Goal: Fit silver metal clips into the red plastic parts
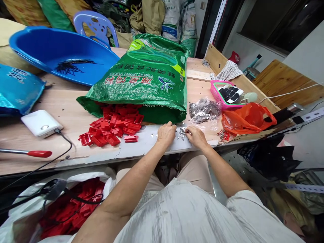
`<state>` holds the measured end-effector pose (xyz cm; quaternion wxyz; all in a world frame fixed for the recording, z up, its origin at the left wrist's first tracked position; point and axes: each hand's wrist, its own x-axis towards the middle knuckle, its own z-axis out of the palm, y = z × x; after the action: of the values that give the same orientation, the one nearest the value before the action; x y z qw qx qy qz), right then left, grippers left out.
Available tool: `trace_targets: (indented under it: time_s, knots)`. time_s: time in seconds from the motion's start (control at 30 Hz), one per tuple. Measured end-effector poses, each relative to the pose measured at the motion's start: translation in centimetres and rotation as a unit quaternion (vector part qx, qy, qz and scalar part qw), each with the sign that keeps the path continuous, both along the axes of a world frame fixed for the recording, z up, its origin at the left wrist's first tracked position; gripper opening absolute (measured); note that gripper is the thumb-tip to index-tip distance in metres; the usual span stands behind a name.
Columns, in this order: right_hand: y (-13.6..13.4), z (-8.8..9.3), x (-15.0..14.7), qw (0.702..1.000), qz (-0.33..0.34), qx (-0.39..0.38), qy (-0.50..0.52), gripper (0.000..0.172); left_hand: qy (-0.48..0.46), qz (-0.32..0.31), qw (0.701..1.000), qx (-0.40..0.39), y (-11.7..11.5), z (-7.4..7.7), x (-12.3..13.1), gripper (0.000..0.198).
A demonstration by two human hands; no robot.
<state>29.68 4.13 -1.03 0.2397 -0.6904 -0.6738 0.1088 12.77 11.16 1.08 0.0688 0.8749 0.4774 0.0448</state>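
Wooden workbench [63, 109] across the frame, and here come the left hand [166, 134] and right hand [196, 136], close together, fingertips right over small metal pieces [181, 133] on a grey strip [149, 141]. Gripping anything? Can't tell! Red plastic clips [111, 127] heaped just left, at the mouth of a green woven sack [152, 81].

Metal pieces [181, 133] silver; plastic clips [111, 126] red; woven sack [152, 81] green, red-lettered; basin [58, 50] blue; basket [217, 91] pink.
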Motion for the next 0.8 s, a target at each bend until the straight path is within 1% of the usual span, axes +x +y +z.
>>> trace_targets:
  time_s: [0.07, 0.13, 0.2, 0.27, 0.37, 0.43, 0.53, 0.63, 0.7, 0.8]
  knots:
    - [-0.8, 0.0, -0.1, 1.0, 0.011, 0.018, 0.017, 0.014, -0.006, 0.006, 1.0, 0.0, -0.1, 0.5, -0.2, 0.031]
    - [-1.7, -0.2, -0.3, 0.998, 0.024, 0.035, 0.044, 0.015, -0.032, 0.028, 0.999, -0.012, -0.6, 1.2, -0.6, 0.029]
    - [-2.8, -0.6, -0.6, 0.996, 0.038, 0.048, 0.064, 0.016, -0.066, 0.053, 0.995, -0.042, -1.4, 1.7, -1.2, 0.026]
    - [-3.8, -1.1, -0.9, 0.995, 0.056, 0.051, 0.067, 0.019, -0.083, 0.065, 0.991, -0.082, -2.1, 2.0, -1.9, 0.024]
    - [-4.9, -1.4, -1.0, 0.993, 0.081, 0.049, 0.071, 0.025, -0.067, 0.061, 0.988, -0.123, -2.6, 1.7, -2.5, 0.023]
    - [-5.2, -1.2, -0.8, 0.992, 0.084, 0.049, 0.086, 0.024, -0.057, 0.062, 0.987, -0.137, -2.4, 1.3, -2.6, 0.022]
    - [-5.1, -0.8, -0.4, 0.993, 0.065, 0.04, 0.094, 0.02, -0.05, 0.069, 0.986, -0.141, -1.9, 0.9, -2.4, 0.021]
    - [-4.8, -0.6, -0.3, 0.996, 0.049, 0.007, 0.072, 0.016, -0.055, 0.082, 0.988, -0.122, -2.1, 1.0, -2.4, 0.025]
    - [-4.6, -0.5, -0.5, 0.997, 0.045, -0.007, 0.059, 0.015, -0.072, 0.06, 0.99, -0.104, -2.8, 1.2, -2.4, 0.029]
    - [-4.5, -0.5, -0.9, 0.998, 0.044, -0.014, 0.049, 0.014, -0.084, -0.016, 0.992, -0.095, -4.0, 1.1, -2.3, 0.031]
